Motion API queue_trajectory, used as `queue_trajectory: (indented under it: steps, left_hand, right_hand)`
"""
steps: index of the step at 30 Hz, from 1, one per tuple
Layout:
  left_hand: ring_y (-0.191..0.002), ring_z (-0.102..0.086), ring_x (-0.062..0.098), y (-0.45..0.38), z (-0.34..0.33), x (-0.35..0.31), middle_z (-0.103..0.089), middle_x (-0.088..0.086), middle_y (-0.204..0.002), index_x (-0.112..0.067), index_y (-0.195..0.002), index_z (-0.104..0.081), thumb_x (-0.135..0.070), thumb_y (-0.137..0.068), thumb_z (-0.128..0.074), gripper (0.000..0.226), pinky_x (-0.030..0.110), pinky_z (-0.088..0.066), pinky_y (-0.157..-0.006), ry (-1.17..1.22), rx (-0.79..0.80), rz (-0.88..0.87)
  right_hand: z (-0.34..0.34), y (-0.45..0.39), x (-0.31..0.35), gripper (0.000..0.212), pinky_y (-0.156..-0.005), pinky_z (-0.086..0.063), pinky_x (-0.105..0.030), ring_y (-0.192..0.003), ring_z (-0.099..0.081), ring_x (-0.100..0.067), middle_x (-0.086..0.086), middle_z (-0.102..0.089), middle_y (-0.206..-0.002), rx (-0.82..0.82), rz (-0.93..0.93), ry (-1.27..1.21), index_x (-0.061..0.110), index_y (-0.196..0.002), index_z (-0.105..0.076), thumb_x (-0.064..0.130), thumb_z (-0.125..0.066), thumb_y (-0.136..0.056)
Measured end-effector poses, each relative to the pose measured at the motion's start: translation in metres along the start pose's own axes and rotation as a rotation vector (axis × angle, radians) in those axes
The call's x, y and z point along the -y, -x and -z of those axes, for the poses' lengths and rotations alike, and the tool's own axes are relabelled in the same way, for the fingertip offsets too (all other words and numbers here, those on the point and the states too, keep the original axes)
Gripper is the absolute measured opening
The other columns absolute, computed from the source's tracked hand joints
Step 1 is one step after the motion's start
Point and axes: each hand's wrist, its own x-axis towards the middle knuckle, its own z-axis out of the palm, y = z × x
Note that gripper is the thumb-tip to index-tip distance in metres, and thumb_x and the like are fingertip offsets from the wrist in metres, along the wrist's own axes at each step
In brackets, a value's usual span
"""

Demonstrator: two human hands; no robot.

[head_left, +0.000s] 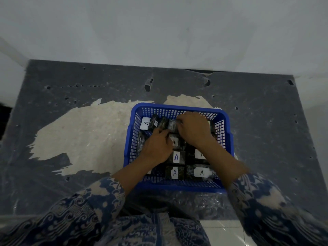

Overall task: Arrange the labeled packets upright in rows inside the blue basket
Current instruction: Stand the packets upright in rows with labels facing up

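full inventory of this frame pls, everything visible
blue basket: one, blue mesh plastic, centre of the table.
labeled packets: at least seven white "A" labels visible, dark contents, inside the basket; the hands hide the full count.
table: one, dark grey worn surface with a pale bare patch at left, against the wall.
wall: white, behind the table.
left hand: inside the basket, left-centre, on packets.
right hand: inside the basket, far row, fingers on a packet.
sleeves: two, blue-and-cream patterned, bottom edge.

Dark A-labelled packets (pixel 176 157) – rowed inside blue basket (pixel 224 121).
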Motion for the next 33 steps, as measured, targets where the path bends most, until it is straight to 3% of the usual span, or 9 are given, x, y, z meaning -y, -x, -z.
queue_trajectory:
  steps: [6, 8, 12, 15, 19, 23, 27, 31, 33]
  left_hand:
    - [-0.080, -0.057, 0.024, -0.006, 0.014, 0.003, -0.061, 0.016, -0.098, -0.003, -0.129, -0.054, -0.014, -0.097, -0.047, 0.035, 0.029, -0.042, -0.064, -0.077, 0.062, 0.009]
    - [-0.072, -0.054, 0.019, -0.007, 0.016, 0.005, -0.060, 0.012, -0.089, -0.001, -0.126, -0.056, -0.010, -0.097, -0.047, 0.032, 0.027, -0.041, -0.061, -0.019, 0.041, 0.010]
    - [-0.080, -0.058, 0.021, -0.006, 0.022, 0.007, -0.066, 0.016, -0.100, -0.006, -0.133, -0.053, -0.009, -0.098, -0.045, 0.037, 0.034, -0.053, -0.072, 0.070, 0.068, 0.023]
    - [-0.077, -0.058, 0.019, -0.007, 0.024, 0.008, -0.066, 0.012, -0.095, -0.008, -0.124, -0.059, -0.009, -0.097, -0.043, 0.032, 0.033, -0.052, -0.067, 0.121, 0.064, 0.042]
    - [-0.068, -0.050, 0.002, -0.009, 0.026, 0.009, -0.053, -0.009, -0.082, -0.014, -0.133, -0.055, -0.015, -0.097, -0.041, 0.039, 0.017, -0.036, -0.052, 0.170, 0.091, 0.063]
    - [-0.075, -0.058, 0.010, -0.007, 0.032, 0.009, -0.058, -0.011, -0.096, -0.020, -0.137, -0.051, -0.023, -0.099, -0.038, 0.041, 0.020, -0.042, -0.057, 0.207, 0.118, 0.090]
    - [-0.080, -0.067, 0.017, -0.010, 0.042, -0.001, -0.070, 0.000, -0.093, -0.023, -0.108, -0.061, -0.042, -0.103, -0.032, 0.035, 0.038, -0.056, -0.075, 0.399, 0.112, 0.130]
    - [-0.080, -0.070, 0.009, -0.012, 0.054, -0.017, -0.071, -0.008, -0.095, -0.035, -0.101, -0.062, -0.057, -0.097, -0.038, 0.033, 0.027, -0.052, -0.064, 0.539, 0.118, 0.098]
    - [-0.078, -0.069, 0.003, -0.014, 0.057, -0.020, -0.070, -0.010, -0.098, -0.035, -0.102, -0.061, -0.051, -0.096, -0.049, 0.021, 0.020, -0.052, -0.059, 0.536, 0.125, 0.069]
  right_hand:
    - [-0.022, -0.024, 0.037, 0.031, -0.061, -0.037, -0.030, -0.076, -0.063, -0.022, -0.001, -0.056, -0.074, 0.039, -0.212, 0.130, 0.019, -0.076, -0.052, 0.043, -0.054, -0.095]
    - [-0.025, -0.027, 0.040, 0.030, -0.058, -0.036, -0.030, -0.070, -0.057, -0.019, 0.000, -0.052, -0.072, 0.049, -0.223, 0.153, 0.019, -0.078, -0.055, 0.046, -0.057, -0.093]
    - [-0.024, -0.030, 0.042, 0.029, -0.058, -0.040, -0.029, -0.081, -0.066, -0.025, -0.005, -0.066, -0.087, 0.066, -0.230, 0.104, 0.013, -0.094, -0.067, 0.041, -0.065, -0.087]
    - [-0.020, -0.028, 0.039, 0.029, -0.058, -0.042, -0.028, -0.081, -0.066, -0.027, -0.008, -0.066, -0.085, 0.040, -0.286, -0.068, 0.010, -0.089, -0.064, 0.038, -0.068, -0.083]
    - [-0.009, -0.012, 0.030, 0.031, -0.044, -0.030, -0.021, -0.062, -0.057, -0.020, 0.001, -0.053, -0.062, -0.077, -0.418, -0.334, 0.012, -0.066, -0.054, 0.034, -0.065, -0.085]
    - [0.008, 0.016, 0.016, 0.030, -0.054, -0.050, -0.024, -0.062, -0.064, -0.012, 0.003, -0.068, -0.068, -0.222, -0.427, -0.568, 0.015, -0.078, -0.070, 0.035, -0.056, -0.094]
    - [0.025, 0.039, 0.006, 0.019, -0.059, -0.056, -0.024, -0.079, -0.072, -0.011, 0.006, -0.076, -0.089, -0.026, -0.538, -1.163, 0.026, -0.102, -0.075, 0.036, -0.060, -0.095]
    - [0.030, 0.053, 0.004, 0.016, -0.057, -0.053, -0.021, -0.082, -0.072, -0.014, 0.003, -0.077, -0.090, 0.026, -0.532, -1.311, 0.029, -0.096, -0.075, 0.029, -0.058, -0.096]
    - [0.028, 0.056, 0.005, 0.016, -0.058, -0.053, -0.022, -0.083, -0.072, -0.015, 0.003, -0.077, -0.090, 0.040, -0.507, -1.330, 0.027, -0.101, -0.073, 0.025, -0.058, -0.096]
